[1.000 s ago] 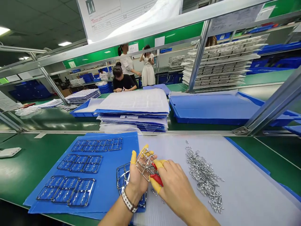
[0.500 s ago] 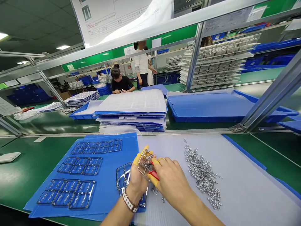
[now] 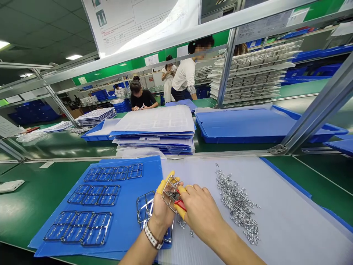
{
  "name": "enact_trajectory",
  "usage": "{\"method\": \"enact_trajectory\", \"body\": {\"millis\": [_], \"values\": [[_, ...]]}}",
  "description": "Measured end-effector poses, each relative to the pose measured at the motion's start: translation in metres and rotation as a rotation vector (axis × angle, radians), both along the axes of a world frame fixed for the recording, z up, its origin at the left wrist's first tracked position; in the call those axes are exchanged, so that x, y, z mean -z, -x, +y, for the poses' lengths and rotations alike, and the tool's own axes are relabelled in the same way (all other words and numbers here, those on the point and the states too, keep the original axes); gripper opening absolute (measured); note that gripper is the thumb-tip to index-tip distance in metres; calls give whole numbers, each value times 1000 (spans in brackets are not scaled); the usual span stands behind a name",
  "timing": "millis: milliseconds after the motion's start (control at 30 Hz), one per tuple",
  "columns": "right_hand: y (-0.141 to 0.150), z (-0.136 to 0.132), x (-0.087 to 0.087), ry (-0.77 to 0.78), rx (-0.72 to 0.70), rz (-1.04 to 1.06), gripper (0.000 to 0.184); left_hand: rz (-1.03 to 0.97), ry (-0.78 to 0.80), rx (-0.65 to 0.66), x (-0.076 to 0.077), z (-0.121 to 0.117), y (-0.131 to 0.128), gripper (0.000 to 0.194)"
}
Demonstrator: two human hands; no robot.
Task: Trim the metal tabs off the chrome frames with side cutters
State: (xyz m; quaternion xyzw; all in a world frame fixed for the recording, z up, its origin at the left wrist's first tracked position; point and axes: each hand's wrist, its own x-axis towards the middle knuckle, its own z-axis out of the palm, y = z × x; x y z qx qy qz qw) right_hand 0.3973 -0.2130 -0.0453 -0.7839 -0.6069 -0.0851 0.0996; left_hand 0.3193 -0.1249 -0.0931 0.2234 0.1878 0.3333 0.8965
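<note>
- Workroom with a green surface (image 3: 24,206) running from 8 to 4 o'clock, metal framing over it, and people at 12.
- Hanging at 11 to 12 o'clock, a printed sheet (image 3: 146,27): small lines, one patch red, too small and glared to read. No brand can be made out.
- At 3 o'clock, a blue tray (image 3: 248,127).
- At 4 to 5 o'clock, a pale sheet (image 3: 281,206); at 7 to 8, a blue sheet (image 3: 124,232) bearing rows of wire racks (image 3: 96,228).
- Right grip (image 3: 204,209), at 5 o'clock, yellow covers on some fingertips: closed around red-handled pliers (image 3: 180,205), whose nose is at the frame.
- Left grip (image 3: 162,209), at 6 o'clock: cupped, thumb and fingers holding the frame.
- Frame (image 3: 167,185), at 6 o'clock, tilted in the left palm. It looks light and fairly stiff, its thin bars likely to bend under a hard squeeze; bare shiny metal may slip. Best held by the outer bars near a corner, clear of the twisted middle.
- At 4 o'clock, a heap of links (image 3: 237,198): tiny, hard, probably slick and prone to tangle; single ones suit a fingertip pinch by the ends.
</note>
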Motion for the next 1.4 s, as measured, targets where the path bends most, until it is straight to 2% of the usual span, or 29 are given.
{"method": "enact_trajectory", "body": {"millis": [167, 300, 400, 633, 900, 1033, 1233, 1400], "values": [[1, -1, 3, 7, 4, -49, 19, 6, -31, 1, -3, -1, 1, 33], [-8, -7, 2, -34, 27, -64, 26, -10, 3, 43, -5, -2, 2, 37], [-17, -9, -2, -51, 68, -57, 23, 24, 23, 71, -6, -3, 2, 40], [-23, -2, -2, -10, 95, -16, 17, 79, -17, 81, 2, -3, 2, 43], [-21, 2, -5, 49, 97, -9, 13, 157, -39, 29, 7, -2, 2, 35], [-24, -2, -5, 65, 99, 1, 12, 148, -55, 31, 1, -4, 3, 33], [-32, -26, 6, 2, 135, -32, 13, -3, 54, 157, -15, -7, 4, 34], [-30, -32, 13, 25, 147, -28, 19, -13, 68, 188, -14, -8, 6, 38]]}}
